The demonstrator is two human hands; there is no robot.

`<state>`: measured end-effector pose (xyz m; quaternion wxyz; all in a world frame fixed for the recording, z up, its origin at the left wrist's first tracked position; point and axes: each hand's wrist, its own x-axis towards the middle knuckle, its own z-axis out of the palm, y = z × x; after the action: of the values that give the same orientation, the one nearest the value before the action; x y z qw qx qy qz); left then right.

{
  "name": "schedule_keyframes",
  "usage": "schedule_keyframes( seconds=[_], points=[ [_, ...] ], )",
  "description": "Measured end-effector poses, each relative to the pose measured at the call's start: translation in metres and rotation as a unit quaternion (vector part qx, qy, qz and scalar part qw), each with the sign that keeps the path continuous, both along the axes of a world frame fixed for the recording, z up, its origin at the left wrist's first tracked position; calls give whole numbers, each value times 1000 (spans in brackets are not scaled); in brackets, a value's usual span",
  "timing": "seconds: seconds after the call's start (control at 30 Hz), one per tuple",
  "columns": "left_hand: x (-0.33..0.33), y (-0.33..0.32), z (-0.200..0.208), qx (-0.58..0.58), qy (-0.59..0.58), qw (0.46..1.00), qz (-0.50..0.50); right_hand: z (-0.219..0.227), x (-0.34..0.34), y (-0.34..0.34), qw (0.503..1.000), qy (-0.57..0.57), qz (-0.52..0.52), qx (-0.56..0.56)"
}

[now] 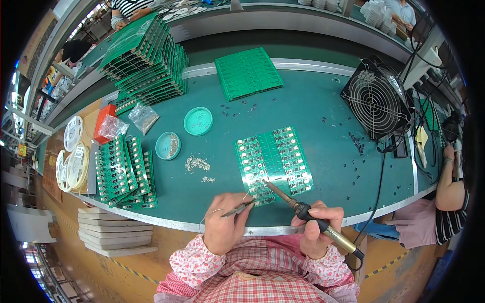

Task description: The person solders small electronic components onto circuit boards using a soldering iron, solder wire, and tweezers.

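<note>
A panel of green circuit boards lies on the green bench mat in front of me, with rows of small parts along it. My right hand is closed round the dark handle of a soldering iron, whose tip reaches over the lower middle of the panel. At the panel's lower left corner, my left hand pinches a pair of dark tweezers. A thin wire, which looks like solder, curves out by the same hand. Its fingertips partly hide the tweezers.
Left stand a tall stack of board panels, populated boards, reels and two round dishes near loose small parts. Bare panels lie at the back. A fan stands right, near black bits and a cord.
</note>
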<state>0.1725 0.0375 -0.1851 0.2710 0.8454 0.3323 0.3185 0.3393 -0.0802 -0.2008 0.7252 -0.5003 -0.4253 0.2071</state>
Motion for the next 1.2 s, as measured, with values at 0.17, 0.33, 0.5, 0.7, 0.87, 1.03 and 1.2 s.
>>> schedule_keyframes(
  seconds=[0.17, 0.33, 0.5, 0.7, 0.87, 1.03, 1.2],
  points=[
    [0, 0, 2, -5, 0, 1000, 1, -2, 2, 1, 1000, -25, 7, 9],
    [0, 0, -1, -10, -7, 1000, 3, 1, 3, 2, 999, -41, 6, 7],
    [1, 0, 2, 5, -1, 1000, -4, 2, 3, 1, 999, -35, 2, 3],
    [0, 0, 1, 4, -4, 1000, 3, 0, 5, -13, 994, -60, -28, -84],
    [1, 0, 1, 3, -2, 1000, 6, 3, 4, -12, 983, -87, -16, -162],
    [0, -1, -1, -1, -11, 1000, 4, 8, 5, -7, 980, -128, -6, -151],
    [1, -1, 0, -1, -8, 1000, 4, 10, 5, -3, 978, -153, -3, -145]
  ],
)
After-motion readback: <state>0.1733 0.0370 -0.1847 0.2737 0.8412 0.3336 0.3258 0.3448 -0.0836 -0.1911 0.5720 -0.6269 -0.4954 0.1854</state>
